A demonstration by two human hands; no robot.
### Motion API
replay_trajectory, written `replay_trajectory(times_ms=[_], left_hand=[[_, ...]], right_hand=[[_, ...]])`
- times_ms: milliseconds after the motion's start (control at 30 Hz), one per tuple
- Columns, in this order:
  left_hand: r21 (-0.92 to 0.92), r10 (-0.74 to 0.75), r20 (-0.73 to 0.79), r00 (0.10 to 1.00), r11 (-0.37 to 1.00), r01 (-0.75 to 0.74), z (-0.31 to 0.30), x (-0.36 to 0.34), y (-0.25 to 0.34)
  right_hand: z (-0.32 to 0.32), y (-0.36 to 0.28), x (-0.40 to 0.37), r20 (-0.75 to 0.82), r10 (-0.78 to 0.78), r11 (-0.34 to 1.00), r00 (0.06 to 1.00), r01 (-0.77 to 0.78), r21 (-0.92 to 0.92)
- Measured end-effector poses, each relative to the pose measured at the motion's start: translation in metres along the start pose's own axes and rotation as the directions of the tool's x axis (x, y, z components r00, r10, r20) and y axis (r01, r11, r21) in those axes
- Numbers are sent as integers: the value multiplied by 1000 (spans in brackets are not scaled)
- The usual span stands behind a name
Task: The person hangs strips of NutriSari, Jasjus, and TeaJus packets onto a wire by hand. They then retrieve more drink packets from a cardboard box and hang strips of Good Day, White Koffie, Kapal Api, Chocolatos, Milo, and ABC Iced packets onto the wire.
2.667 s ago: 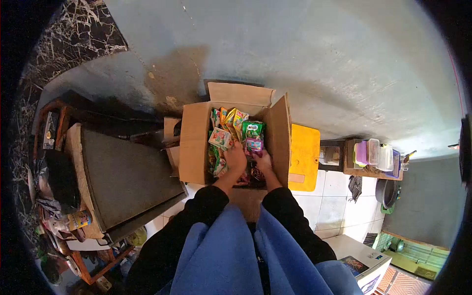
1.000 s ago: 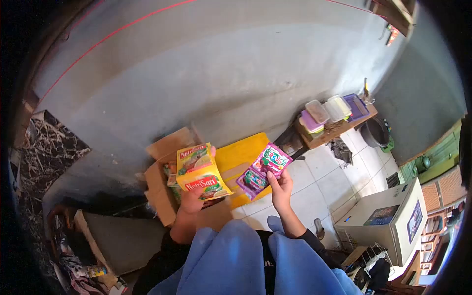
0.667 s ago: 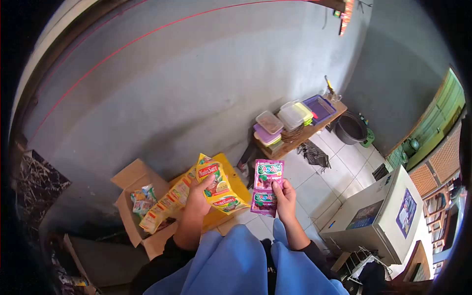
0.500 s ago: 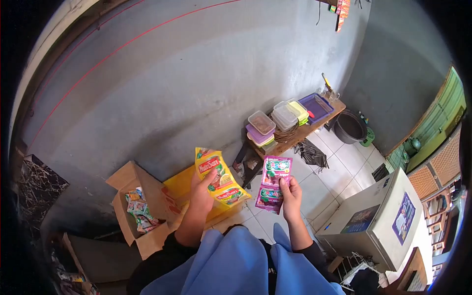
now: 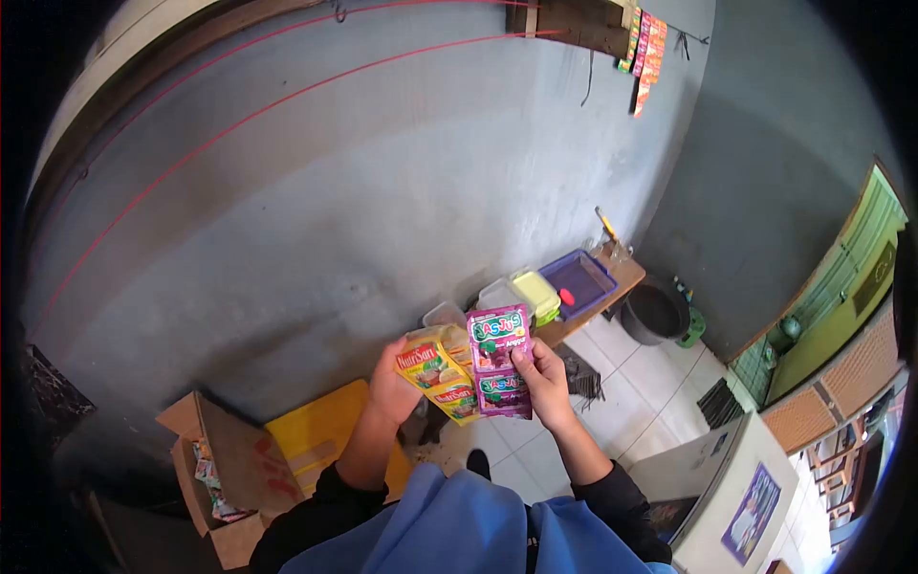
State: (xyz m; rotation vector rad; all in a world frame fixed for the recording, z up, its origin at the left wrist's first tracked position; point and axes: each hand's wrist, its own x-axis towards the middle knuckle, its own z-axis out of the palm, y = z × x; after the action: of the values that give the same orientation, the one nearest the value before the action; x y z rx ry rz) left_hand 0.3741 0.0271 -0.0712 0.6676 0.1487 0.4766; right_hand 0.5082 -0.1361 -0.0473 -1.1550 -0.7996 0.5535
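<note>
Yellow NutriSari sachets (image 5: 436,373), joined in a strip, hang from my left hand (image 5: 390,387), whose fingers are closed round their left side. Purple Jasjus sachets (image 5: 499,362), two joined one above the other, are pinched at their right edge by my right hand (image 5: 545,383). The two sets of sachets meet in front of me, with the purple ones slightly overlapping the yellow ones.
An open cardboard box (image 5: 251,469) with sachets stands at lower left, beside a yellow surface (image 5: 320,435). A wooden bench (image 5: 622,275) bears containers and a purple tray (image 5: 579,282). A dark tub (image 5: 654,311) and a white fridge (image 5: 712,478) are on the right. Red strings cross the wall.
Both hands have come closer together, bringing the yellow and purple sachets into overlap. The view has tilted up and shifted, showing more of the wooden shelf and hanging sachets above.
</note>
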Motion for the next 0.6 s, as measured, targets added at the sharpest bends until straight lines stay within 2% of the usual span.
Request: replay_trajectory(times_ms=[33, 67, 100, 167, 200, 233, 300, 333, 367, 433, 467, 500, 533, 567, 600], left_hand=[[286, 139, 0, 990, 949, -134, -1, 17, -3], [-184, 12, 34, 999, 983, -6, -4, 31, -5], [-186, 28, 26, 999, 982, -22, 8, 38, -5], [-155, 126, 104, 987, 982, -109, 28, 58, -1], [-228, 96, 186, 978, 972, -52, 22, 68, 0], [-225, 111, 183, 977, 972, -68, 21, 75, -2], [-31, 216, 194, 957, 976, -214, 24, 81, -4], [-13, 142, 255, 957, 990, -143, 25, 80, 3], [-2, 161, 255, 953, 986, -166, 31, 82, 4], [-12, 338, 274, 900, 937, -349, 50, 88, 6], [-81, 366, 299, 881, 930, -359, 53, 91, 5], [-72, 382, 287, 878, 923, -378, 55, 93, 8], [-244, 221, 146, 964, 953, -181, 57, 92, 11], [-436, 29, 43, 999, 900, -7, 60, 92, 13], [-325, 53, -25, 998, 944, -58, 59, 94, 9]], right_hand=[[-10, -4, 17, 12, -2, 1000, 1000, 2, -3], [-17, -7, 28, -8, 27, 999, 1000, -27, 43], [-24, -8, 42, -23, 53, 995, 998, -50, 90], [-36, -5, 66, -12, 19, 996, 1000, -18, 83], [-43, -4, 75, 5, 49, 991, 999, -50, 121], [-49, -3, 85, 23, 77, 984, 997, -80, 158], [-56, 0, 99, 35, 79, 980, 996, -84, 179], [-60, 3, 106, 47, 83, 977, 995, -91, 193], [-62, 6, 114, 61, 81, 974, 995, -92, 207], [-64, 10, 128, 140, 58, 969, 988, -89, 231], [-64, 10, 137, 172, 51, 970, 984, -90, 225], [-63, 11, 143, 204, 56, 971, 977, -101, 218], [-61, 11, 148, 227, 65, 967, 972, -117, 225], [-59, 10, 155, 286, 50, 971, 957, -113, 209], [-59, 7, 163, 346, 32, 976, 938, -104, 193]])
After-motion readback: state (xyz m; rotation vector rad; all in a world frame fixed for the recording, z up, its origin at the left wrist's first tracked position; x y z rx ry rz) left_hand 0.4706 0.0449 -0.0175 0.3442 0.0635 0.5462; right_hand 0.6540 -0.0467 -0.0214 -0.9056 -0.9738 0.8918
